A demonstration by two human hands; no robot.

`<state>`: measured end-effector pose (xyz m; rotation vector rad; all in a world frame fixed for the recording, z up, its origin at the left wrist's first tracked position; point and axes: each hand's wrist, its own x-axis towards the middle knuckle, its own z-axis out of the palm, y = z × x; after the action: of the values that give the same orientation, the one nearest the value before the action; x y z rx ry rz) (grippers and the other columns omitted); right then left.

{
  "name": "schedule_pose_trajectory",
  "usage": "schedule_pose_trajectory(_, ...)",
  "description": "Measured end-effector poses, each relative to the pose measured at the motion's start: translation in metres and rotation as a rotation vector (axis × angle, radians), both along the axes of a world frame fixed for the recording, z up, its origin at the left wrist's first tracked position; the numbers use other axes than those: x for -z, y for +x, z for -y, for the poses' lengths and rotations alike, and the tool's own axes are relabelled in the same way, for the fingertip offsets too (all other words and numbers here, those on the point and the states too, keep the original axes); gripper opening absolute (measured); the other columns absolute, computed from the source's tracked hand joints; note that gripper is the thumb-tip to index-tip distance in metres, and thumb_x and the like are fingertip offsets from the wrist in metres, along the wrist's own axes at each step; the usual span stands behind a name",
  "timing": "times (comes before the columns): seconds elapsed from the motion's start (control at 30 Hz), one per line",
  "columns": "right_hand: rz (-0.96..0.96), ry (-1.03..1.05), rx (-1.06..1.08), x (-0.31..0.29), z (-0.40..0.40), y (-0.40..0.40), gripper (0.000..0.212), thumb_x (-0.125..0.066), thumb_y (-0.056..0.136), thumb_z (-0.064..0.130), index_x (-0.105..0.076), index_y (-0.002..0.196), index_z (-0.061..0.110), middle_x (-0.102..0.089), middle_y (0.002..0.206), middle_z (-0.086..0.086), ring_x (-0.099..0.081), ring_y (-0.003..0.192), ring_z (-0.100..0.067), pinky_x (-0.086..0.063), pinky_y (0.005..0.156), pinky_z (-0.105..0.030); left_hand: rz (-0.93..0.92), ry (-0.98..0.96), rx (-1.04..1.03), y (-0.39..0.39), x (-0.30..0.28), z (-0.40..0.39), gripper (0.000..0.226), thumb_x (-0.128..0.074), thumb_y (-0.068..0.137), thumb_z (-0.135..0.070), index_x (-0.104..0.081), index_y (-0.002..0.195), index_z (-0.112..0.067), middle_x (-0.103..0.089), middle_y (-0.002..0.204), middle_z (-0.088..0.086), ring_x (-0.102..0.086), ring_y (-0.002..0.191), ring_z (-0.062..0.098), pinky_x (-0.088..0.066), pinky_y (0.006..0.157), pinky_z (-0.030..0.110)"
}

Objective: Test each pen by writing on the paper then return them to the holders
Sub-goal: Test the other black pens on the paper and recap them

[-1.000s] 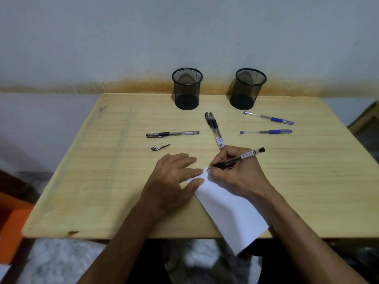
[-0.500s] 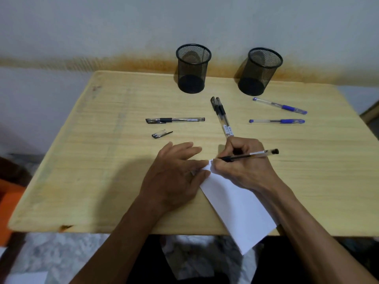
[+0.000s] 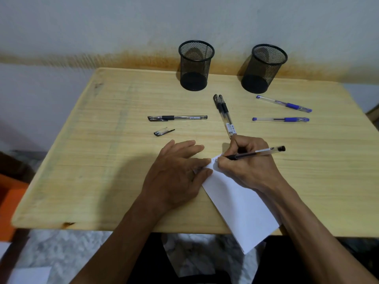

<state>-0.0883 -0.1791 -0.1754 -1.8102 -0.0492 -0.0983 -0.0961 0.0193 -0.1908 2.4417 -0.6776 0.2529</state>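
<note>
A pale wooden table [image 3: 82, 160] stands against a stained wall in front of you. From the left: a capped black pen [image 3: 177, 118] and a loose pen cap [image 3: 163, 132], then your left hand [image 3: 176, 173] pressing flat with straight fingers on the white paper [image 3: 242, 208], which overhangs the near edge. Your right hand [image 3: 248, 167] pinches an uncapped black pen [image 3: 254, 153], its tip on the paper's far corner. Two black pens [image 3: 224, 115] and two blue pens [image 3: 281, 119] lie below two mesh holders [image 3: 195, 65].

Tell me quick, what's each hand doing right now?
Left hand: open, fingers flat, pressing the paper down.
Right hand: holding the black pen, tip on the paper.
</note>
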Motion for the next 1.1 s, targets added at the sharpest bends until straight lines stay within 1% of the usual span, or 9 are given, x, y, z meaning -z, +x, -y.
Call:
schedule_pose_trajectory(0.07,0.009,0.004,0.002,0.0004,0.0001,0.0003,0.022,-0.074,0.064,0.000,-0.052,0.059,0.000,-0.059,0.056,-0.026,-0.046,0.048,-0.021,-0.039,0.044,-0.041,-0.005,0.011,0.001,0.0003,-0.0004,-0.0001,0.035,-0.055,0.086,-0.049,-0.077,0.104,-0.029,-0.068,0.128,-0.004,-0.056,0.129,0.020,-0.038,0.107,0.057)
schedule_pose_trajectory(0.17,0.017,-0.012,0.007,0.0009,0.0007,0.0000,0.023,-0.074,0.063,0.002,-0.051,0.059,-0.001,-0.058,0.054,-0.023,-0.045,0.048,-0.020,-0.037,0.045,-0.038,-0.007,0.016,0.004,0.0007,0.0000,-0.0001,0.035,-0.055,0.087,-0.049,-0.077,0.105,-0.029,-0.067,0.128,-0.004,-0.055,0.129,0.020,-0.038,0.108,0.056)
schedule_pose_trajectory(0.27,-0.015,0.041,0.006,-0.0021,-0.0005,-0.0004,0.025,-0.076,0.063,0.002,-0.051,0.059,0.002,-0.058,0.055,-0.027,-0.046,0.047,-0.021,-0.038,0.044,-0.040,-0.004,0.001,-0.001,0.0001,0.0001,-0.0005,0.034,-0.056,0.087,-0.049,-0.077,0.104,-0.029,-0.068,0.128,-0.005,-0.055,0.129,0.018,-0.037,0.109,0.055)
schedule_pose_trajectory(0.37,0.002,-0.015,0.014,-0.0034,-0.0008,-0.0017,0.024,-0.073,0.062,0.001,-0.050,0.061,-0.006,-0.054,0.055,-0.026,-0.043,0.048,-0.020,-0.036,0.045,-0.033,-0.009,-0.009,-0.004,0.0006,0.0003,-0.0002,0.034,-0.056,0.087,-0.050,-0.077,0.104,-0.029,-0.067,0.128,-0.006,-0.055,0.129,0.018,-0.037,0.109,0.055)
schedule_pose_trajectory(0.57,-0.025,-0.004,0.038,0.0012,0.0010,0.0007,0.022,-0.074,0.060,0.012,-0.053,0.058,0.009,-0.059,0.054,-0.024,-0.048,0.048,-0.023,-0.042,0.045,-0.048,-0.009,-0.020,-0.004,-0.0002,0.0001,0.0000,0.033,-0.056,0.087,-0.050,-0.077,0.103,-0.030,-0.068,0.127,-0.006,-0.056,0.128,0.018,-0.037,0.109,0.055)
schedule_pose_trajectory(0.7,-0.007,0.019,0.019,0.0002,0.0003,-0.0006,0.023,-0.073,0.060,0.005,-0.051,0.058,0.002,-0.052,0.051,-0.023,-0.043,0.048,-0.021,-0.038,0.044,-0.043,-0.013,-0.018,-0.006,0.0002,-0.0006,-0.0006,0.034,-0.056,0.087,-0.050,-0.077,0.104,-0.030,-0.067,0.127,-0.007,-0.055,0.129,0.017,-0.037,0.109,0.055)
schedule_pose_trajectory(0.8,-0.001,0.010,0.027,0.0002,-0.0007,-0.0012,0.023,-0.074,0.058,0.014,-0.052,0.057,0.006,-0.054,0.052,-0.022,-0.045,0.049,-0.021,-0.039,0.045,-0.042,-0.016,-0.019,-0.006,-0.0004,-0.0014,-0.0007,0.033,-0.056,0.087,-0.050,-0.077,0.104,-0.030,-0.067,0.127,-0.007,-0.055,0.129,0.017,-0.037,0.109,0.055)
schedule_pose_trajectory(1.03,-0.031,0.076,0.037,0.0013,0.0040,-0.0002,0.023,-0.071,0.056,0.016,-0.051,0.058,0.005,-0.051,0.051,-0.013,-0.044,0.048,-0.023,-0.042,0.049,-0.042,-0.022,-0.033,-0.011,-0.0009,-0.0013,-0.0006,0.033,-0.056,0.087,-0.050,-0.077,0.103,-0.031,-0.067,0.127,-0.007,-0.055,0.129,0.016,-0.036,0.110,0.055)
schedule_pose_trajectory(1.1,-0.028,0.053,0.041,0.0017,0.0034,-0.0007,0.022,-0.072,0.057,0.016,-0.052,0.057,0.007,-0.053,0.052,-0.015,-0.046,0.049,-0.023,-0.043,0.047,-0.045,-0.022,-0.031,-0.012,-0.0006,-0.0016,-0.0003,0.033,-0.056,0.087,-0.050,-0.077,0.103,-0.031,-0.067,0.127,-0.008,-0.055,0.129,0.016,-0.036,0.110,0.055)
